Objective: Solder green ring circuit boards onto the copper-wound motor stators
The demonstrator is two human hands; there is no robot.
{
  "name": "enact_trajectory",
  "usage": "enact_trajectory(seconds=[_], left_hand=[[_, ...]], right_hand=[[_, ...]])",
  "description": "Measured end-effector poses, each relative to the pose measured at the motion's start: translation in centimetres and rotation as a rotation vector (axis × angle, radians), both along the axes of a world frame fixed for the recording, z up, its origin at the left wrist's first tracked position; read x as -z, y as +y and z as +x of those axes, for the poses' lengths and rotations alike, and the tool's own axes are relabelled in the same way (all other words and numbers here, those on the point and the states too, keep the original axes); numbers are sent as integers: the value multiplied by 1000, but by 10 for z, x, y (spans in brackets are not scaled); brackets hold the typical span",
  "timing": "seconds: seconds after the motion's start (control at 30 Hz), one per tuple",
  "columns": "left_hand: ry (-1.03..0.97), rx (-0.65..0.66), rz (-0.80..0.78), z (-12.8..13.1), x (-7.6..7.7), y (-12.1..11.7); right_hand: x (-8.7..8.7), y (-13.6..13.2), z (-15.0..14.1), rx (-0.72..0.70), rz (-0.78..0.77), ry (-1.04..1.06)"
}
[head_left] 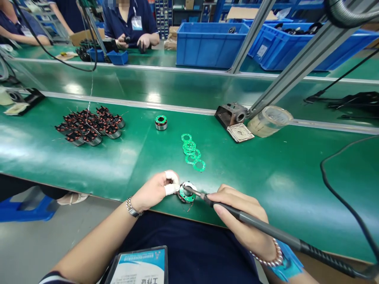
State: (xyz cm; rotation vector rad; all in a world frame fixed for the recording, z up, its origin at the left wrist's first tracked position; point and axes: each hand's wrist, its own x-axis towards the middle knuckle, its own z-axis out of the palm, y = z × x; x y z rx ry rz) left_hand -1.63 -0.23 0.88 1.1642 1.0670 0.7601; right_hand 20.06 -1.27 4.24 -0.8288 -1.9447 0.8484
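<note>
Over the green bench mat [266, 165], left hand [154, 192] pinching a wound stator [187, 192], right hand [237, 213] gripping a soldering iron [281, 236]

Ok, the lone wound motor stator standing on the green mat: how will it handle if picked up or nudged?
The wound motor stator is probably heavy for its size, since it looks like a compact metal-and-copper body. Standing on its flat end, it should resist tipping when nudged. Its round outline suggests it could roll if laid on its side.
</note>
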Motion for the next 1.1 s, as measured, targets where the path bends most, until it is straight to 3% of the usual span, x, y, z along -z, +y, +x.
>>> enact_trajectory(seconds=[0.53, 0.67, 0.83, 0.97, 1.1], left_hand=[[14, -33, 16, 2, -1, -1], [6, -37, 9, 3, -1, 0], [12, -42, 28, 3, 0, -2], [105, -106, 134, -5, 0, -15], [207, 46, 295, -9, 0, -28]], right_hand=[[-4, 1, 4, -9, 51, 7], [4, 7, 1, 7, 104, -29], [17, 23, -15, -177, 130, -175], [22, 26, -19, -197, 103, -221], [25, 18, -17, -126, 95, -222]])
